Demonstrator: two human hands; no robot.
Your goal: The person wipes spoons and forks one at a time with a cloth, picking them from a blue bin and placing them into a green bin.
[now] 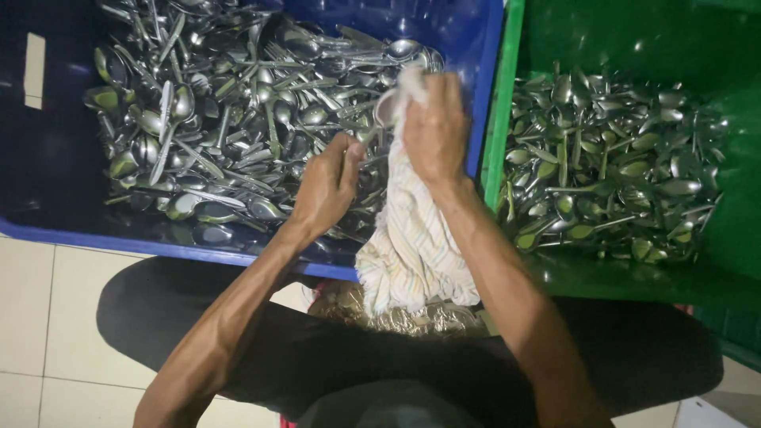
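Left hand [326,184] pinches a stiff, likely slippery spoon [379,119] by its handle; right hand [434,127] clutches soft cloth [412,250] around the bowl.

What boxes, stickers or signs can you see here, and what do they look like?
Blue bin: left and middle, a large plastic crate heaped with silver spoons and forks.
Green bin: right, beside the blue one, a plastic crate holding a pile of silver spoons.
Pale label: far left on the blue bin's wall, a small cream rectangle.
No signs or screens in view.
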